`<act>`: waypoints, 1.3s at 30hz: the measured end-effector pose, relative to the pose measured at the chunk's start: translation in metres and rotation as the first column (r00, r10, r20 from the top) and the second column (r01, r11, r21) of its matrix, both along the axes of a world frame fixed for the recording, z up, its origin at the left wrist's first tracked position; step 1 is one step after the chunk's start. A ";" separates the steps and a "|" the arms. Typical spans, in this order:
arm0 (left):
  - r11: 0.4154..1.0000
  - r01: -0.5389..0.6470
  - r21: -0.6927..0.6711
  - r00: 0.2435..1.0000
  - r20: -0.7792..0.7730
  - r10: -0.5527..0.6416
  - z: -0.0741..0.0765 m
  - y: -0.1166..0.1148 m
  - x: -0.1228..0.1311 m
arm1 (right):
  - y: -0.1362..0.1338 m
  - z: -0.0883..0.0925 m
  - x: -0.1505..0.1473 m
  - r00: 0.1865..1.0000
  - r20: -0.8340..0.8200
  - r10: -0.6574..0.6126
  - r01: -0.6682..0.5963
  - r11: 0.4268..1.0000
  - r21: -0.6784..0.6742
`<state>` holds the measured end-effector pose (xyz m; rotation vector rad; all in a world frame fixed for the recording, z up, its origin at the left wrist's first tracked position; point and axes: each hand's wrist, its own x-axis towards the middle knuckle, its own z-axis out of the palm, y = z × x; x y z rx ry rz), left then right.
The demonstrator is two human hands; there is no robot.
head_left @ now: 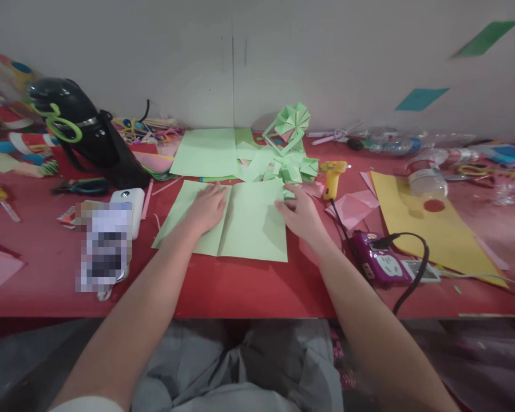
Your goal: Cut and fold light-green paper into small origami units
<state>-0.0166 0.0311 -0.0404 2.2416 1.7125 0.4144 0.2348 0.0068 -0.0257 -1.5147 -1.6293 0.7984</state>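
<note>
While the green sheet [244, 229] lay spread on the desk [240, 286], how were the hands seen to be set?

The left hand [206, 207] was laid open and flat, palm down, on the sheet beside its centre crease; nothing was gripped. The right hand [299, 213] was rested with loose, open fingers against the sheet's right edge, near the far corner.

Why might it have been pinned that way?

It was judged that the sheet was pressed flat by the left palm so that it could not slide, while its edge was steadied from the right. The crease was seen running from the near edge to the far one, just right of the left hand.

And what was ranged around it?

Just beyond the sheet, a heap of folded green pieces [289, 149] and a second green sheet [206, 151] were placed toward the wall, presumably for easy reach. A yellow glue gun [333, 174] was stood near the right hand, and its cord appeared to be led to a purple power strip [380, 260]. Pink paper [352, 207] and a yellow sheet [416, 223] were spread further right, with a black bag [81, 131] well off to the left.
</note>
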 end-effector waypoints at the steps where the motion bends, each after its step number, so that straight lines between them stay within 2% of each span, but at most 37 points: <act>1: 1.000 -0.003 -0.001 1.000 -0.016 0.003 -0.001 0.000 0.001 | 0.000 0.000 0.000 1.000 0.001 0.001 -0.001 1.000 0.003; 16: 0.999 -0.041 0.001 0.989 -0.141 0.041 0.002 -0.003 0.006 | 0.002 -0.005 0.000 1.000 0.015 0.001 0.000 1.000 -0.029; 22: 0.998 -0.067 0.012 0.985 -0.158 0.068 0.008 -0.006 0.008 | 0.004 -0.006 0.001 0.998 -0.017 -0.057 0.058 0.997 0.041; 26: 0.995 -0.098 0.013 0.984 -0.151 0.099 0.009 -0.006 0.009 | 0.004 -0.004 0.001 0.997 0.011 -0.072 0.071 0.995 0.076; 39: 0.995 -0.097 -0.001 0.986 -0.136 0.096 0.008 -0.005 0.009 | 0.000 0.001 -0.001 0.989 0.148 -0.021 0.013 0.999 0.052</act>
